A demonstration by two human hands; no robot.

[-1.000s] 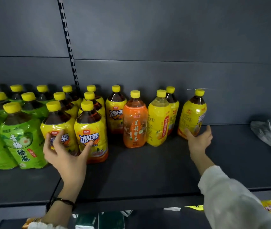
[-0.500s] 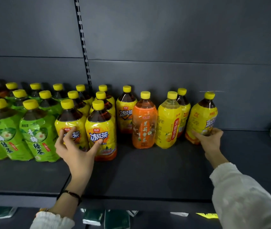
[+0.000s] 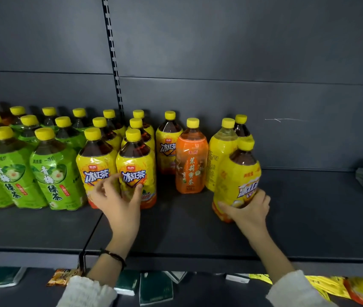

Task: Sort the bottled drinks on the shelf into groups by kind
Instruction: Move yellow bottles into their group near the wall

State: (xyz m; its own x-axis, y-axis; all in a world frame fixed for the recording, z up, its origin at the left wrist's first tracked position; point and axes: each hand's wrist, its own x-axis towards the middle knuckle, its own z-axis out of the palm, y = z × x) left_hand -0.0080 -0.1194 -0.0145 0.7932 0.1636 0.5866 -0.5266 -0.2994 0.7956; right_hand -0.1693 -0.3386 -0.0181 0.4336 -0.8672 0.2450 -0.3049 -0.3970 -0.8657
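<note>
Now your right hand [image 3: 248,210] grips the stray iced-tea bottle [image 3: 234,173] low and upright; its matching group [image 3: 136,160] stands leftward, past the orange bottle [image 3: 190,165], where your left hand [image 3: 118,200] rests open-fingered.

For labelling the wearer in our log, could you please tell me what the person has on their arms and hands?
Both hands are bare, without gloves. The left hand has a thin dark bracelet at the wrist and a white knitted cuff further up the forearm. The right hand shows no wristband; a loose white sleeve covers the forearm behind it.
</note>
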